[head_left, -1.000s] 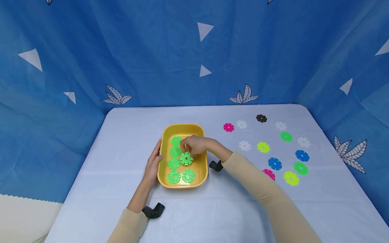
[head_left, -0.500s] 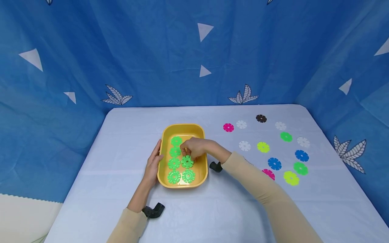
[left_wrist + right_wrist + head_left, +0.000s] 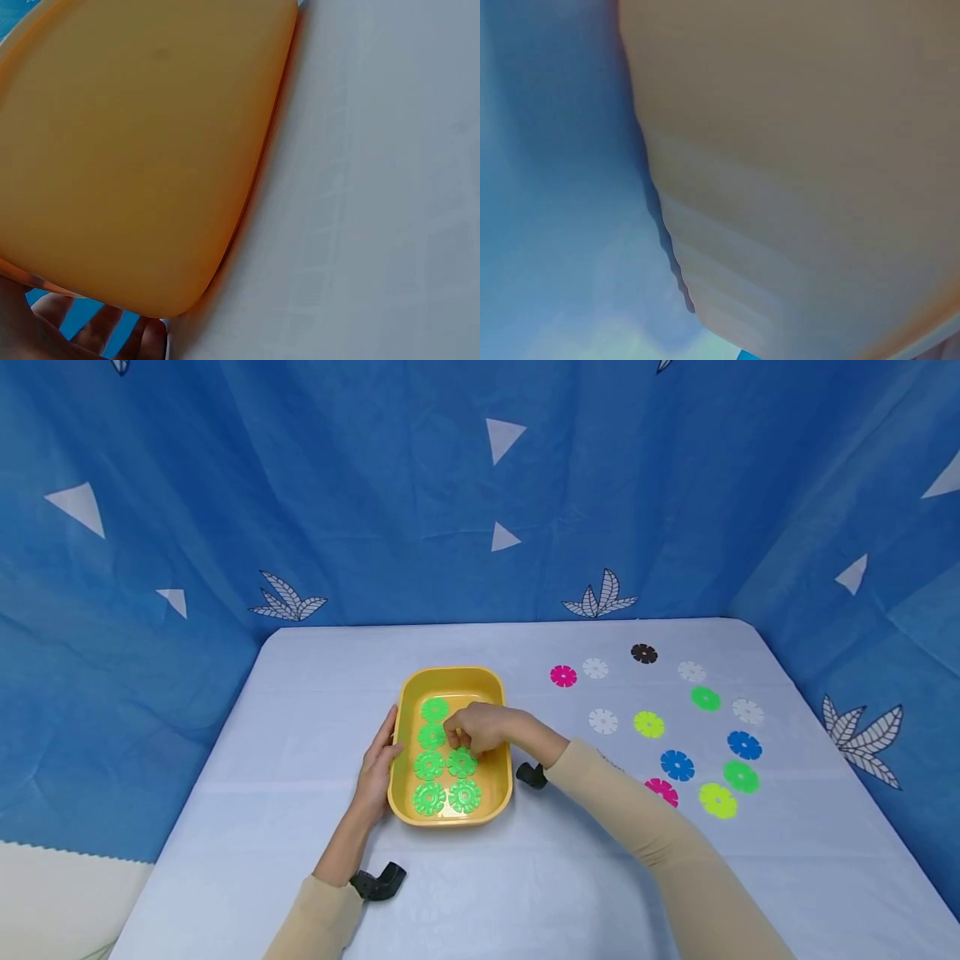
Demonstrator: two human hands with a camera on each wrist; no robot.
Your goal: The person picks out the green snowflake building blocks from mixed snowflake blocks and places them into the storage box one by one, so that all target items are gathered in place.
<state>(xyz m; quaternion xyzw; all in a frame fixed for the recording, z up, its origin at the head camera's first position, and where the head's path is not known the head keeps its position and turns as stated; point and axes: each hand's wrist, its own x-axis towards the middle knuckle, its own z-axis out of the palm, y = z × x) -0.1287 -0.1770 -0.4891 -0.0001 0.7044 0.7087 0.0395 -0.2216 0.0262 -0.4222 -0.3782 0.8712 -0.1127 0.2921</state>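
A yellow plastic tray (image 3: 450, 818) stands on the table with several green snowflake discs (image 3: 429, 797) lying in rows inside. My left hand (image 3: 372, 774) grips the tray's left side, its thumb at the rim; in the left wrist view its fingers (image 3: 97, 326) show past the tray's wall (image 3: 150, 165). Inside the tray, my right hand (image 3: 483, 727) bends down and pinches the upper edge of a green disc (image 3: 461, 763), which lies about flat beside the left row. Its fingertips are partly hidden. A close, blurred tan surface (image 3: 795, 165) fills most of the right wrist view.
Loose snowflake discs in pink (image 3: 563, 676), white (image 3: 603, 721), black (image 3: 644, 653), yellow (image 3: 718, 801), blue (image 3: 677, 765) and green (image 3: 742, 776) lie spread over the table's right side. A blue patterned curtain (image 3: 420, 485) hangs behind the white-covered table (image 3: 315, 693).
The green disc at my right hand has gone from tilted to about flat and moved slightly toward me, lining up beside the left row. My left hand and the tray have stayed put.
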